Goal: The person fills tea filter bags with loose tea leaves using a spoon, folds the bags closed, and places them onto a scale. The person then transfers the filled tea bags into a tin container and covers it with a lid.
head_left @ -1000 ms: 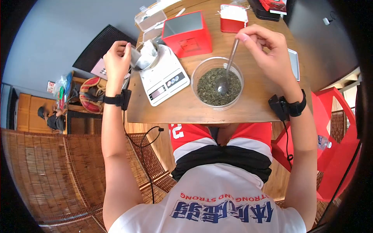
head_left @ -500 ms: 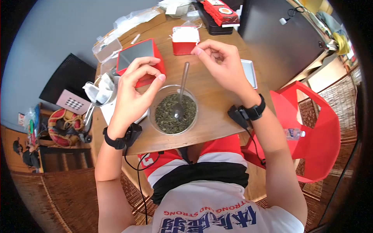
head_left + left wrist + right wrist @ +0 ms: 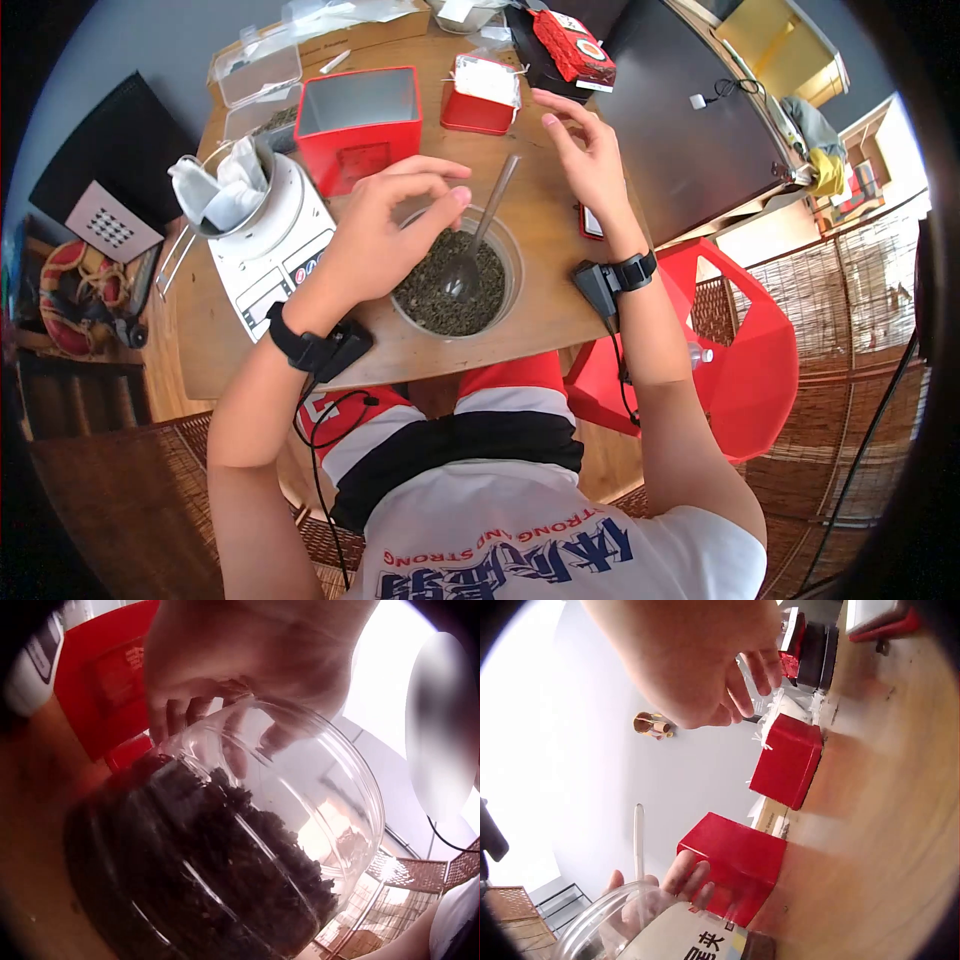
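Note:
A clear round plastic tub (image 3: pixel 516 258) of dark dried leaves (image 3: pixel 430 290) stands near the table's front edge. A spoon (image 3: pixel 497 205) leans in it, bowl on the leaves, handle up. My left hand (image 3: pixel 395 225) hovers over the tub's left side with loosely bent fingers and holds nothing; in the left wrist view its fingers show behind the clear rim. My right hand (image 3: pixel 595 165), also holding nothing, is raised right of the spoon, fingers stretched forward near a small red box (image 3: pixel 478 110) with white, stringed bags (image 3: pixel 485 78) on top.
On the left, a white kitchen scale (image 3: pixel 300 240) bears a metal cup (image 3: pixel 255 215) with white bags (image 3: pixel 240 175). A large open red box (image 3: pixel 365 145) stands behind the tub. Clear plastic cases (image 3: pixel 258 80) lie farther back, and a red package (image 3: pixel 570 50) is at the back right.
My left hand has moved from the metal cup on the scale to over the tub. My right hand has let go of the spoon handle and moved away from it. The head view has swung right.

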The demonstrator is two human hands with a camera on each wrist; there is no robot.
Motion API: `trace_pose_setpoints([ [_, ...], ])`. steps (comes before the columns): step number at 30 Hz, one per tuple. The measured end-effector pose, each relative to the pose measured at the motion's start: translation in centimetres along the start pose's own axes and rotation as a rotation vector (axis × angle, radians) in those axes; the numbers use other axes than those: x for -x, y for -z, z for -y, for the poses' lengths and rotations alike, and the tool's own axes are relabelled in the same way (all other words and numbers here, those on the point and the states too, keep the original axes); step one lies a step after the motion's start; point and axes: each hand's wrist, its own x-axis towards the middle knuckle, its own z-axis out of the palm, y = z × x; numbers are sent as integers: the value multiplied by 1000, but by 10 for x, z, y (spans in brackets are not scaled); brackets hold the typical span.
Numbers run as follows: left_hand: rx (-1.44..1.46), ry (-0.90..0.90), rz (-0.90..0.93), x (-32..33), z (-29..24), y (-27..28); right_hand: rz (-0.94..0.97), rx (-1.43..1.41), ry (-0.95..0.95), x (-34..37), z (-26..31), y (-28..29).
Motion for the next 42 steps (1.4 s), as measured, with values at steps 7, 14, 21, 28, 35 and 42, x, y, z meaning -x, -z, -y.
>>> trace_pose_setpoints([
  [7,188,97,102,-4,17,1,121,246,196,-32,1,-2],
  [14,211,97,96,-4,17,0,210,428,353,-60,-19,-20],
  [21,172,95,72,-5,20,0,287,484,339,-68,-24,-17],
  [28,188,80,26,-4,19,0,201,399,397,-70,-5,-4],
  [35,286,-116,-182,-4,12,6,165,-53,504,-58,70,28],
  [42,364,-238,-294,-2,7,8,371,-210,545,-20,82,18],
])
